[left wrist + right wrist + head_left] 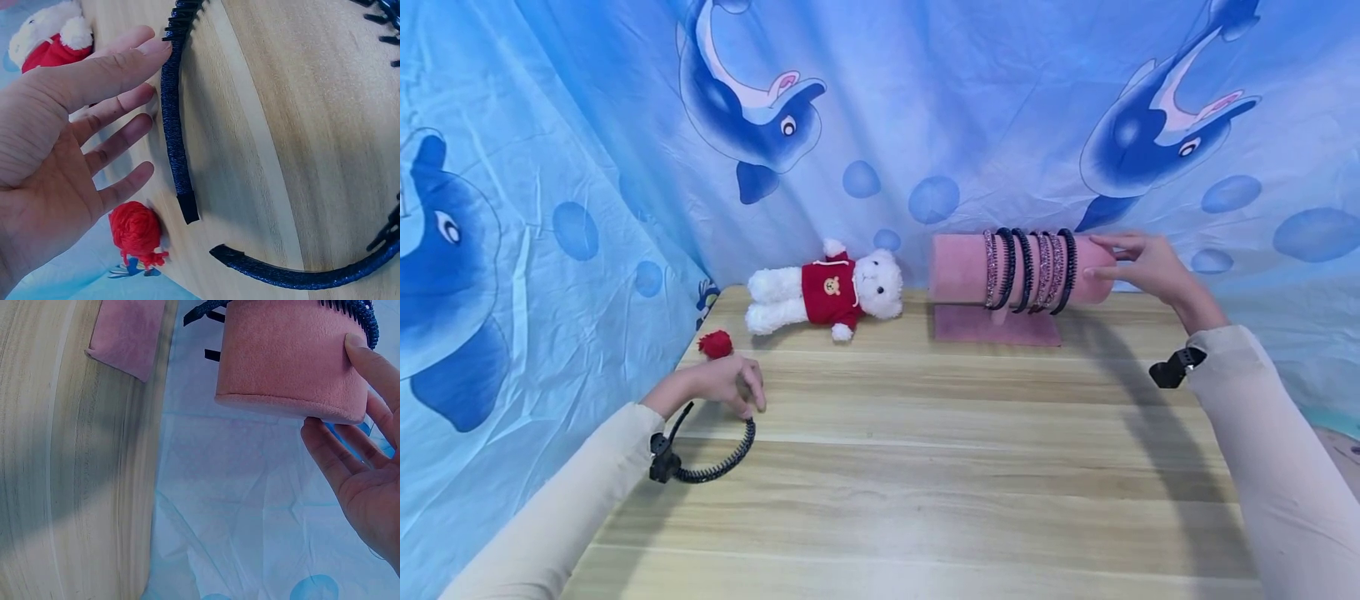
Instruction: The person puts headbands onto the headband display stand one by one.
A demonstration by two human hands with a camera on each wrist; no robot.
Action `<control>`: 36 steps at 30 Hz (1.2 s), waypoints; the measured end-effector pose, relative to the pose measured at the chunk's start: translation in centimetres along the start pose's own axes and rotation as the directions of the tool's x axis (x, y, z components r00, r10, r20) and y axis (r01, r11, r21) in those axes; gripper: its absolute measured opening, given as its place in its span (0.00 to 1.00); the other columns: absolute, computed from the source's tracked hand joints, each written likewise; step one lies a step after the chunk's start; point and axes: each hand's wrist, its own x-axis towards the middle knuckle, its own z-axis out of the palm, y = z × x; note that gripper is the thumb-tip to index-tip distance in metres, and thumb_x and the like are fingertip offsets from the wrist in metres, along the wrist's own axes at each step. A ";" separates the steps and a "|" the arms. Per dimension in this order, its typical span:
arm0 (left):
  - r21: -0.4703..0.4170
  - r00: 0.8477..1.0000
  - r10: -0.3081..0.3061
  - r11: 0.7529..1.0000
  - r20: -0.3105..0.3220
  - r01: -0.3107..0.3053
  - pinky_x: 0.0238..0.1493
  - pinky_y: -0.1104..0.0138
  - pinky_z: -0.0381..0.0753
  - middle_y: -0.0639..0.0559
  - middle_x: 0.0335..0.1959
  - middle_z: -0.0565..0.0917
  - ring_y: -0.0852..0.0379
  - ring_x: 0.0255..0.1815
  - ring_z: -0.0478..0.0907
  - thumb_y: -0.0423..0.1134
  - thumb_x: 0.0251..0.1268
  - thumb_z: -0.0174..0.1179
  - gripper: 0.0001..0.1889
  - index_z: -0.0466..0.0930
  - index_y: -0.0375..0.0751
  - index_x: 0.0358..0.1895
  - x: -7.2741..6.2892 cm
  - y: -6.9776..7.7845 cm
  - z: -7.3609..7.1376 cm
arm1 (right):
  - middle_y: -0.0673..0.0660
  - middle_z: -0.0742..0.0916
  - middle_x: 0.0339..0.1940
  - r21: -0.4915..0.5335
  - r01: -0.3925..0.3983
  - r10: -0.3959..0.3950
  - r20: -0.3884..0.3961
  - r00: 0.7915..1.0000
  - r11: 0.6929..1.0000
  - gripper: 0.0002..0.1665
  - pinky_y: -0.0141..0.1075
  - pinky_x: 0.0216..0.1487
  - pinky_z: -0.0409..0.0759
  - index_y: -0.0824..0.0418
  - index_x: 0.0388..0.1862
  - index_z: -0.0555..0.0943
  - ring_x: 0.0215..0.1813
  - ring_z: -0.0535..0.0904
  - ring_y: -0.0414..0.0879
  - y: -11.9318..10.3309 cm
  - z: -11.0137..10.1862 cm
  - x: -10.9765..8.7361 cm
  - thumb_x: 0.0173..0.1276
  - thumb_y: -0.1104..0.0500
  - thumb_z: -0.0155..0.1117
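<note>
A dark blue toothed headband (718,472) lies on the table at the left, its two ends pointing towards my left wrist. Over it is my left hand (727,385), thumb tip right at the band's edge and fingers loosely extended; in the left wrist view the headband (174,119) shows beside the fingers. At the back right, a pink plush headband stand (958,268) carries several headbands (1021,271), some dark and some pink glittery. My right hand (1142,265) holds the stand's right end, with the thumb (369,359) on its side and other fingers around the end face.
A white teddy bear (829,290) in a red top lies at the back, left of the stand. A red yarn ball (716,343) sits near the table's left back edge. Blue dolphin-printed cloth (895,108) hangs behind the wooden table (925,467).
</note>
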 end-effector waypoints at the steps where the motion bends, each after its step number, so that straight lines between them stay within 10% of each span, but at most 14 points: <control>1: -0.006 1.000 -0.002 1.000 0.007 0.002 0.50 0.63 0.73 0.48 0.40 0.83 0.55 0.45 0.74 0.30 0.45 0.77 0.11 0.92 0.40 0.36 0.0 0.0 0.0 | 0.68 0.68 0.77 0.000 0.000 0.000 0.001 1.000 1.000 0.43 0.15 0.40 0.75 0.57 0.77 0.69 0.66 0.73 0.62 0.0 0.0 0.0 0.66 0.51 0.75; 17: 0.010 0.999 0.031 0.999 -0.036 -0.031 0.45 0.71 0.75 0.50 0.38 0.81 0.59 0.43 0.74 0.31 0.50 0.77 0.07 0.92 0.41 0.35 0.5 -0.1 0.3 | 0.67 0.70 0.76 -0.016 0.017 -0.017 -0.010 1.000 1.000 0.42 0.16 0.40 0.77 0.57 0.76 0.70 0.58 0.76 0.48 0.3 -0.2 0.3 0.65 0.52 0.76; 25: 0.018 0.993 0.079 0.997 -0.089 -0.078 0.40 0.75 0.79 0.50 0.34 0.84 0.63 0.37 0.79 0.31 0.54 0.74 0.05 0.92 0.40 0.35 1.7 0.1 0.8 | 0.67 0.71 0.75 0.028 0.043 -0.042 -0.026 0.999 0.999 0.41 0.16 0.41 0.78 0.59 0.75 0.71 0.44 0.73 0.22 0.2 -0.1 0.1 0.64 0.55 0.76; 36: 0.007 0.987 0.100 0.995 -0.127 -0.100 0.36 0.75 0.81 0.49 0.34 0.89 0.66 0.34 0.81 0.30 0.56 0.72 0.04 0.90 0.38 0.35 3.3 0.0 0.9 | 0.67 0.72 0.75 0.036 0.048 -0.047 -0.038 0.998 0.998 0.41 0.17 0.40 0.78 0.59 0.74 0.72 0.44 0.73 0.24 0.3 0.0 0.0 0.64 0.55 0.77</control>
